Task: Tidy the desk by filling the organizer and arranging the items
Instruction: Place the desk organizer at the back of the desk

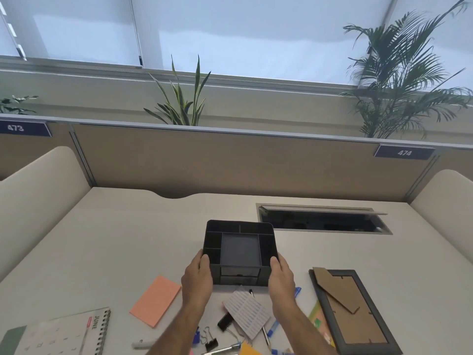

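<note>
A dark grey desk organizer (240, 248) with several empty compartments and small front drawers is held between both hands at the middle of the desk. My left hand (197, 279) grips its left front corner, and my right hand (281, 277) grips its right front corner. In front of it lie an orange sticky-note pad (155, 301), a lined note card (246, 313), a black binder clip (211, 343), pens and markers (272, 330). A spiral desk calendar (67, 334) lies at the near left. A picture frame (352, 310) lies face down at the right.
An open cable hatch (323, 219) is cut into the desk (122, 242) behind the organizer on the right. A beige partition wall (230, 162) closes the back, with padded side screens at left and right. Plants stand behind the partition.
</note>
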Tool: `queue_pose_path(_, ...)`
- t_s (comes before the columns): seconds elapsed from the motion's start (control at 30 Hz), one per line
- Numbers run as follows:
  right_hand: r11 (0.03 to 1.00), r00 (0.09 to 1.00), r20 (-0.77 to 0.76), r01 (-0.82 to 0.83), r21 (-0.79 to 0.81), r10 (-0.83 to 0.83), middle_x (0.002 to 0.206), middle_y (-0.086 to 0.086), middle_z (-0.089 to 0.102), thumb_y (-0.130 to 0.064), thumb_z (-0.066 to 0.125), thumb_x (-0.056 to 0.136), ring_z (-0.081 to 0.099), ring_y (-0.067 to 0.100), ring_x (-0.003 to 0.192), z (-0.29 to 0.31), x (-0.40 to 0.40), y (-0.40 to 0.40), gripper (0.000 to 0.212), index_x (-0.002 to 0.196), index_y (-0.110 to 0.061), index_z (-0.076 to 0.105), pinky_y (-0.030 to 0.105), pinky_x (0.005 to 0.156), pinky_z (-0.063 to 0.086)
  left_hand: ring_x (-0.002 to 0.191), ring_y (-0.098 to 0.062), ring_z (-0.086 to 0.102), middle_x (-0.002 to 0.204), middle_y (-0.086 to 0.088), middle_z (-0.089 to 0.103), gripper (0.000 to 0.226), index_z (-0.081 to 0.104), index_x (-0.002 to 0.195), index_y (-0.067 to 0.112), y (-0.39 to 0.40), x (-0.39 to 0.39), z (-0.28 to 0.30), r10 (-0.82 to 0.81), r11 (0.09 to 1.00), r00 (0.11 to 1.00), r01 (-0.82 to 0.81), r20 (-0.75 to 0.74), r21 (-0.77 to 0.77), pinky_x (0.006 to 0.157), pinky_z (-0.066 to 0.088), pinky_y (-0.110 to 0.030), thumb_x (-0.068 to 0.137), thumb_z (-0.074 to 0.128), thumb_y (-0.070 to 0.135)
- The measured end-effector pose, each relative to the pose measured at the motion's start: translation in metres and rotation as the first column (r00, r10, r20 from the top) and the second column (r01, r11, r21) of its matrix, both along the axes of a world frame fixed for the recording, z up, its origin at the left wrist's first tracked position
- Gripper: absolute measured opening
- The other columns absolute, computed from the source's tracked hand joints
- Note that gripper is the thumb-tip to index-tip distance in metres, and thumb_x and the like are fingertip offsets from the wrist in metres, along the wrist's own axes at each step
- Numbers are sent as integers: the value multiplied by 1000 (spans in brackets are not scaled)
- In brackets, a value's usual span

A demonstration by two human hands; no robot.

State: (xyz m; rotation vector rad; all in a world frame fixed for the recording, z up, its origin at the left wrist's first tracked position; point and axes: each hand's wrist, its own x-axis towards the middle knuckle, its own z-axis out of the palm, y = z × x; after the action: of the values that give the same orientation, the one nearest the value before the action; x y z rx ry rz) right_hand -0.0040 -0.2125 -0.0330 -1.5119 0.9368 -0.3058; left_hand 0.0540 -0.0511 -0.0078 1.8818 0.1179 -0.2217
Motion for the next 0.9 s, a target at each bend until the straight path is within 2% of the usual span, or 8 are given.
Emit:
queue_pose_path(0.1, 1000, 1000, 7, -7, 7, 7, 151, 0, 45, -36, 39, 106, 40, 25, 140, 4, 9, 0, 43, 148, -27, 41, 44, 114, 35, 85, -4, 50, 102, 10, 59, 39, 53, 138, 16, -2, 5, 4, 28, 1000, 999, -29, 38, 8, 90, 36, -28, 105, 34, 25)
queue_pose_path(0.13, 1000, 1000, 16, -11, 12, 11, 151, -1, 46, -35, 39, 106, 40, 24, 140, 7, 13, -1, 43, 148, -27, 41, 44, 114, 35, 84, -3, 50, 105, 9, 59, 39, 52, 139, 17, -2, 10, 5, 39, 999, 998, -39, 39, 6, 90, 36, -27, 105, 34, 25)
queue_pose_path(0.23, 999, 999, 46, -28, 36, 27, 150, -3, 46, -35, 38, 106, 40, 22, 139, 15, 33, -5, 43, 149, -28, 41, 42, 115, 33, 111, -20, 54, 127, 1, 61, 41, 51, 141, 21, -4, 30, 8, 69, 997, 997, -70, 44, 18, 102, 39, -35, 104, 35, 28)
queue_pose_path(0.33, 997, 997, 68, -42, 59, 38, 150, -4, 46, -35, 38, 106, 40, 20, 138, 23, 57, -11, 43, 149, -28, 41, 40, 115, 32, 103, -21, 53, 114, 3, 64, 39, 59, 132, 23, -9, 55, 9, 91, 996, 994, -92, 55, 18, 101, 42, -40, 102, 35, 28)
queue_pose_path(0.43, 996, 996, 82, -33, 81, 26, 154, -5, 41, -36, 40, 105, 37, 20, 141, 26, 81, -20, 46, 150, -28, 39, 41, 117, 29, 93, -27, 55, 91, -1, 67, 32, 67, 104, 26, -14, 80, 12, 85, 996, 994, -87, 61, 21, 89, 46, -41, 99, 35, 26)
queue_pose_path(0.53, 996, 995, 97, -36, 86, 27, 155, -6, 40, -36, 41, 105, 37, 17, 140, 25, 101, -27, 46, 150, -27, 40, 40, 118, 29, 82, -25, 49, 71, 5, 55, 31, 50, 73, 33, -21, 99, 16, 93, 996, 994, -94, 53, 6, 76, 39, -36, 99, 37, 23)
queue_pose_path(0.67, 996, 994, 109, -40, 85, 31, 150, -7, 44, -36, 42, 104, 42, 14, 134, 19, 125, -36, 44, 147, -27, 44, 38, 114, 31, 78, -26, 53, 83, -12, 65, 25, 55, 81, 22, -28, 125, 11, 83, 996, 994, -85, 74, 21, 74, 43, -39, 97, 36, 23)
queue_pose_path(0.9, 995, 997, 78, -28, 100, 20, 157, -6, 38, -40, 43, 103, 33, 18, 145, -1, 147, -42, 45, 147, -30, 45, 47, 120, 27, 88, -30, 57, 80, -2, 63, 27, 63, 89, 24, -31, 151, -8, 57, 998, 997, -59, 55, 33, 82, 46, -41, 98, 37, 25)
